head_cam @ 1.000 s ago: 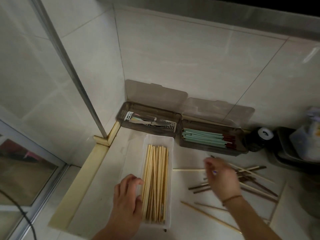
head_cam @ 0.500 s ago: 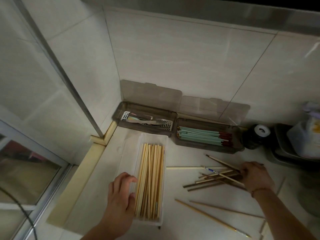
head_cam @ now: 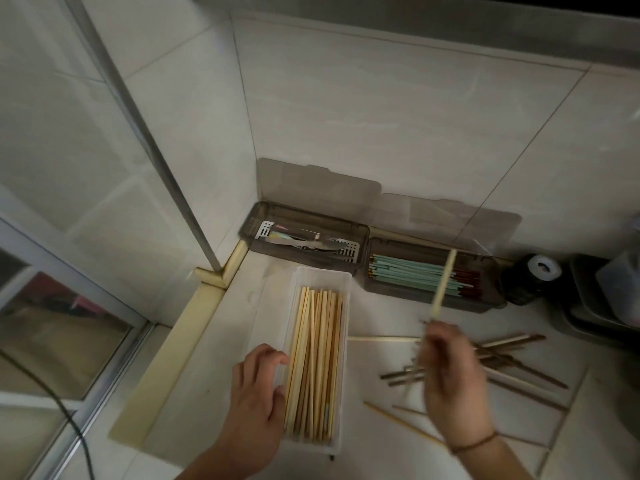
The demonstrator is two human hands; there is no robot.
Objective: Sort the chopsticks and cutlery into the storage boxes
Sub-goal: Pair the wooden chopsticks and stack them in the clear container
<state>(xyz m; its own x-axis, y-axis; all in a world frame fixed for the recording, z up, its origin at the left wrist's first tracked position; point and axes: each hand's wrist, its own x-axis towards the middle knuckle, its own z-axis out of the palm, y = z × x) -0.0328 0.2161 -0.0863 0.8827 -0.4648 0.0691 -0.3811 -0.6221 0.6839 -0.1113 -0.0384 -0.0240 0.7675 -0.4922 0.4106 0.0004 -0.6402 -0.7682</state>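
A clear plastic box [head_cam: 323, 271] on the counter holds several pale wooden chopsticks [head_cam: 315, 368] laid lengthwise. My left hand [head_cam: 258, 393] grips its left rim. My right hand [head_cam: 450, 375], blurred, hovers right of the box and pinches one pale chopstick [head_cam: 443, 285] that points up and away over the right grey box [head_cam: 491, 306]. That box holds mint-green chopsticks [head_cam: 408, 273] with dark red ends. The left grey box [head_cam: 251, 223] holds metal cutlery [head_cam: 308, 242]. Loose chopsticks [head_cam: 512, 362], pale and dark brown, lie scattered on the counter at the right.
Both grey boxes stand against the tiled wall with lids open. A black round container [head_cam: 535, 280] and a dark tray [head_cam: 588, 306] stand at the far right. A window frame [head_cam: 86, 306] and the counter's pale raised edge [head_cam: 183, 355] lie to the left.
My right hand came back from the loose pile at the right toward the middle, lifting one pale chopstick off the counter. My left hand stayed on the clear box.
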